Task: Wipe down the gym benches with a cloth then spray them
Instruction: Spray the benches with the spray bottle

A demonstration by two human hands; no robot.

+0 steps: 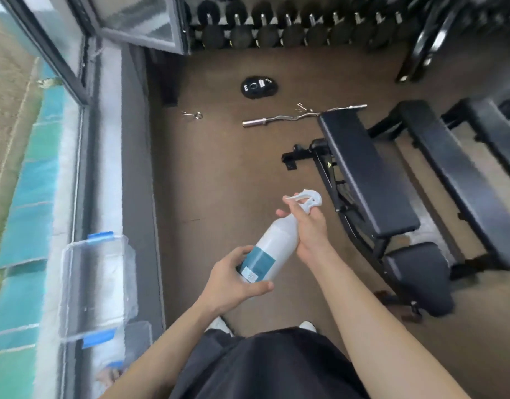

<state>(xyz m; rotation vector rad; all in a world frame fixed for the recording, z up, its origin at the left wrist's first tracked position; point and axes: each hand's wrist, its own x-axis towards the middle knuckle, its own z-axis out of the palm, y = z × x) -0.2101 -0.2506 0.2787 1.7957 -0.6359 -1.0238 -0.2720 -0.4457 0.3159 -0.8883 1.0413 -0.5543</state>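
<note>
Beside the bench (372,180), left hand (233,280) and right hand (308,228) hold bottle (277,240).

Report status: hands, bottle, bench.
Left hand grips bottle base, right hand grips its neck. Bottle tilted, over floor left of bench. Curl bar on floor beyond bench.
</note>
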